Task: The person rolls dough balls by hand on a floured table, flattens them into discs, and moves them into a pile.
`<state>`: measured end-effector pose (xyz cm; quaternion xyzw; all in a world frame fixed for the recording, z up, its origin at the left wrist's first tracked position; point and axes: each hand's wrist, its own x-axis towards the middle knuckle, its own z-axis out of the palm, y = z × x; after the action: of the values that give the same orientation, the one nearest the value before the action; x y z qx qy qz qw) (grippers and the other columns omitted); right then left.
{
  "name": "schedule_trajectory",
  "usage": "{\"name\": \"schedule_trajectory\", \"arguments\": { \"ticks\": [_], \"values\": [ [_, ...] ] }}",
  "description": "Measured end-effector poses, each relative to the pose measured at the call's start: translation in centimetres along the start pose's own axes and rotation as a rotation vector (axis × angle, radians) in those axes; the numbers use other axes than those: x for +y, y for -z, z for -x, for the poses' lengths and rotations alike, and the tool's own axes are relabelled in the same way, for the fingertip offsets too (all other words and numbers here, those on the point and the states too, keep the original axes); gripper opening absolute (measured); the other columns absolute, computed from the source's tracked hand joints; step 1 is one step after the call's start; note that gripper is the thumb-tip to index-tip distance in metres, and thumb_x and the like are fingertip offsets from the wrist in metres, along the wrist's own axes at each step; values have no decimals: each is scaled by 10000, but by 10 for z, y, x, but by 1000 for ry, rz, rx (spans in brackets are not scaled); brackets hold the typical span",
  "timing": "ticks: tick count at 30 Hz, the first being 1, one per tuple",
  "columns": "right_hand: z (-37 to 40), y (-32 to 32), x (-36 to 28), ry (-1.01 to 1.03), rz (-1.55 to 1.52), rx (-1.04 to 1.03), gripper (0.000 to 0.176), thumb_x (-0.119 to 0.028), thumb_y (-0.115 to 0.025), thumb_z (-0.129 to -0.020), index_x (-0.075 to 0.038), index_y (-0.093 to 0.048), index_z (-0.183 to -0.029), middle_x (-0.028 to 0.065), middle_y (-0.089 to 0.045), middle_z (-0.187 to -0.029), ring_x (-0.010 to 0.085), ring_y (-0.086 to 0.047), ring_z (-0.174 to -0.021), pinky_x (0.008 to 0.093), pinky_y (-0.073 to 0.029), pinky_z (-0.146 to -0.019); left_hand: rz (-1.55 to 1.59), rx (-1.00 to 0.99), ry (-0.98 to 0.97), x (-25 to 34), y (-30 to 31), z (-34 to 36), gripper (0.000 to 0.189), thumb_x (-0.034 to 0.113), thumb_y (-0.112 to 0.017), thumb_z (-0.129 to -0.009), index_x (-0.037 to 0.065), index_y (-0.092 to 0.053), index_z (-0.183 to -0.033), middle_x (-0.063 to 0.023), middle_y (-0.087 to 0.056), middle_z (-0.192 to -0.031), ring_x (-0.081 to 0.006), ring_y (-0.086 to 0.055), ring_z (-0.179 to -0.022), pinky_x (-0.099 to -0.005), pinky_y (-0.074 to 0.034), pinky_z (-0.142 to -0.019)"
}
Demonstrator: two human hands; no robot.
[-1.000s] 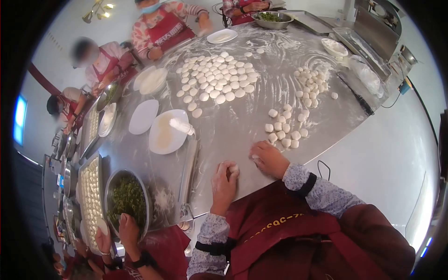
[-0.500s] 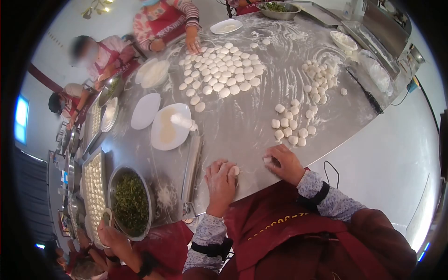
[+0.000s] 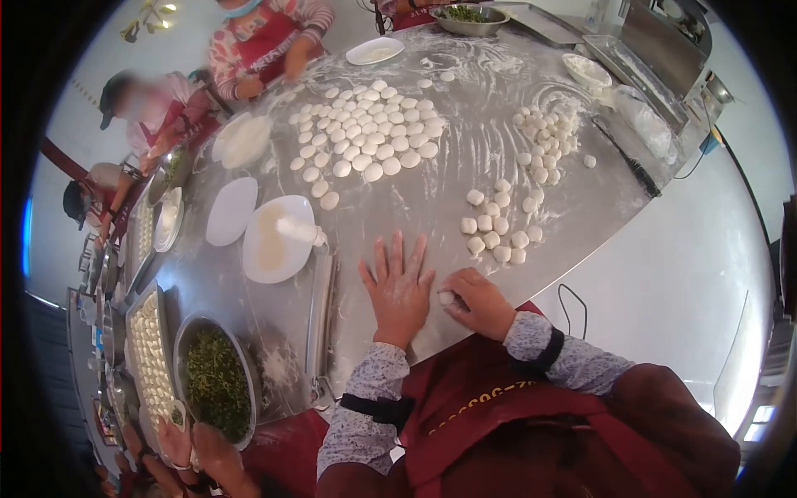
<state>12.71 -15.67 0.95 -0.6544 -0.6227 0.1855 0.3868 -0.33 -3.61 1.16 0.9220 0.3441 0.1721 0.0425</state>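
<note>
My left hand (image 3: 400, 292) lies flat on the metal table with its fingers spread; anything beneath the palm is hidden. Beside it, my right hand (image 3: 477, 304) is closed around a small dough piece (image 3: 447, 297), which shows at the fingertips. A group of uncut-looking round dough pieces (image 3: 491, 241) sits just beyond my right hand. Farther off, several flattened dough rounds (image 3: 373, 171) cover the floury middle of the table.
To the left stand a bowl of chopped greens (image 3: 217, 373), a tray of dumplings (image 3: 153, 347) and a white plate (image 3: 274, 264) holding a white bottle (image 3: 300, 231). A long metal bar (image 3: 320, 315) lies left of my hand. Co-workers in red aprons surround the table.
My left hand has opened out flat, covering the spot where a dough piece showed at its fingers. My right hand has come left with its dough piece. The view has shifted slightly.
</note>
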Motion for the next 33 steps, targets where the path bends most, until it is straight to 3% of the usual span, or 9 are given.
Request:
{"name": "schedule_trajectory", "arguments": {
  "ticks": [7,9,20,22,24,26,28,30,33],
  "values": [
    [-1,9,-4,18,-35,54,321,-133,-693,-756,-33,-580,-1039,155,-573,-1085,347,-520,-1044,427,-450,-902,-2,77,70,-2,44,-15,615,342,-540,-907,229,-340,-1478,-153,-302,-1511,-385,-207,-1412,-582,-100,-1123],
    [5,26,9,-49,150,341,339,-148,-697,-740,-41,-582,-1041,140,-586,-1078,337,-522,-1045,446,-433,-897,68,159,40,19,53,-23,623,339,-538,-908,225,-328,-1483,-161,-293,-1513,-391,-201,-1412,-581,-98,-1124],
    [6,54,14,-66,447,359,374,-167,-704,-726,-75,-606,-1075,95,-634,-979,270,-582,-965,426,-427,-858,70,31,-34,27,-20,-6,544,323,-545,-904,193,-433,-1420,-135,-350,-1484,-361,-236,-1400,-623,-105,-1101],
    [1,41,0,-176,-90,338,387,-164,-698,-757,-53,-600,-1114,107,-634,-926,238,-624,-820,378,-493,-748,36,5,4,18,-11,-1,516,301,-542,-909,176,-454,-1402,-141,-347,-1485,-355,-240,-1400,-606,-110,-1108],
    [-1,31,-3,-128,-31,301,367,-148,-674,-795,-20,-591,-1129,118,-636,-902,224,-631,-737,332,-519,-669,-1,-21,49,10,-1,6,488,280,-539,-914,159,-475,-1383,-146,-344,-1486,-349,-244,-1399,-589,-116,-1116],
    [-9,10,-12,-352,-678,123,318,-141,-652,-818,-8,-595,-1101,115,-641,-885,233,-630,-733,330,-520,-678,118,64,73,1,7,12,433,237,-523,-917,113,-522,-1332,-157,-386,-1449,-359,-270,-1381,-563,-127,-1124],
    [-14,6,-20,-390,-537,22,309,-157,-650,-826,-18,-597,-1097,117,-627,-913,262,-621,-822,352,-514,-747,139,80,99,0,14,16,421,222,-515,-919,102,-530,-1322,-162,-402,-1433,-365,-277,-1375,-553,-132,-1126],
    [-15,-9,-8,-12,48,57,322,-185,-660,-823,-33,-601,-1100,128,-606,-963,296,-581,-955,393,-483,-847,165,91,123,-3,16,21,409,208,-508,-921,90,-538,-1312,-168,-418,-1418,-370,-284,-1369,-543,-137,-1129],
    [-15,-1,-10,-163,125,-4,287,-202,-658,-828,-50,-605,-1065,135,-580,-1042,326,-530,-1038,423,-444,-913,163,98,132,-7,17,20,400,199,-495,-930,87,-535,-1312,-169,-428,-1407,-373,-296,-1359,-545,-145,-1125]
  ]
}}
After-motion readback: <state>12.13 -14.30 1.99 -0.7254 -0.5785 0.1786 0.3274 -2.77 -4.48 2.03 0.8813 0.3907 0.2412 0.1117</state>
